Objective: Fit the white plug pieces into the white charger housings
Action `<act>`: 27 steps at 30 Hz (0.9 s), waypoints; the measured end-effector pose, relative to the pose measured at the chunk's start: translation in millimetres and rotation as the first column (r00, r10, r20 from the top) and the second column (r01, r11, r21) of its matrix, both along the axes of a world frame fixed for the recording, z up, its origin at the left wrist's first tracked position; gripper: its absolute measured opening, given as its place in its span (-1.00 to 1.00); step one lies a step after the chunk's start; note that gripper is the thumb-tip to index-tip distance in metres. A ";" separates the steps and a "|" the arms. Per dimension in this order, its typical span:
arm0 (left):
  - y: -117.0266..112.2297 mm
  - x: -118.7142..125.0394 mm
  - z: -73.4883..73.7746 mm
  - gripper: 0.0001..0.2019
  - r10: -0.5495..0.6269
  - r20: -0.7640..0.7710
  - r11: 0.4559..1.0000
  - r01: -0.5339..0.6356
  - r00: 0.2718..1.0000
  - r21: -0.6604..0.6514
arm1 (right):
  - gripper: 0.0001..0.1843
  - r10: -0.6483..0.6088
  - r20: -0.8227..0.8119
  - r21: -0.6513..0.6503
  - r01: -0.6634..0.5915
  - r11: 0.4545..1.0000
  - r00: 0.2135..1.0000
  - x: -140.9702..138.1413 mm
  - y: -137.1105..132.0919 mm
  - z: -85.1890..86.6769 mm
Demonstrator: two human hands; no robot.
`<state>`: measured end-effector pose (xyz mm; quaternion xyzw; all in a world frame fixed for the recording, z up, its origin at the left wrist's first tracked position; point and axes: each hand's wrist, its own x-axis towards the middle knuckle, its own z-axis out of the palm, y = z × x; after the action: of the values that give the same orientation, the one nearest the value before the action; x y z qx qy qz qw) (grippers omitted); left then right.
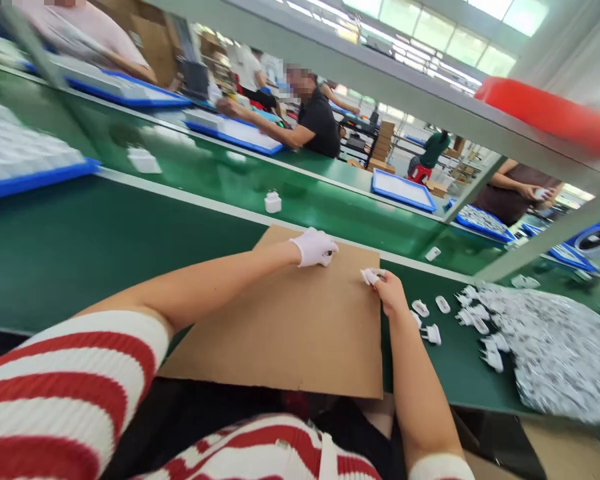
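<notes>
My left hand (314,247), in a white glove, rests curled on the far part of a brown cardboard sheet (290,327); what lies under its fingers is hidden. My right hand (387,288) is bare except for white finger cots and pinches a small white plastic part (368,276) at the cardboard's right edge. Several white plug parts (433,333) lie on the green table just right of that hand.
A big heap of white plug parts (555,340) fills the right side. A white adapter (273,202) sits on the green conveyor belt (205,177) beyond. Blue trays (403,190) and other workers are across the belt. A red bin (555,113) is on the overhead shelf.
</notes>
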<state>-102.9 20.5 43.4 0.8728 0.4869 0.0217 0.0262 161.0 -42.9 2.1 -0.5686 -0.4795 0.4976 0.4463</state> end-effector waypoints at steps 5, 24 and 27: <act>-11.7 33.0 -17.1 -0.70 -0.056 -0.016 0.998 0.056 0.998 -0.002 | -0.52 0.013 -0.243 -0.097 -0.037 0.995 0.970 -4.2 2.4 3.4; -43.2 65.7 -66.1 -0.62 0.376 0.678 0.896 -0.061 0.632 -0.440 | -0.63 -0.125 0.544 0.408 -0.131 0.904 0.829 6.2 -3.6 -4.0; -43.8 65.2 -65.1 -0.63 0.368 0.670 0.898 -0.059 0.644 -0.436 | -0.66 -0.004 0.590 0.262 -0.186 0.947 0.808 9.6 -2.1 -9.1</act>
<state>-37.7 -23.3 -21.8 0.7012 0.5303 0.2820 0.3840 170.7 -45.1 -7.0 -0.5930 -0.6915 0.2396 0.3359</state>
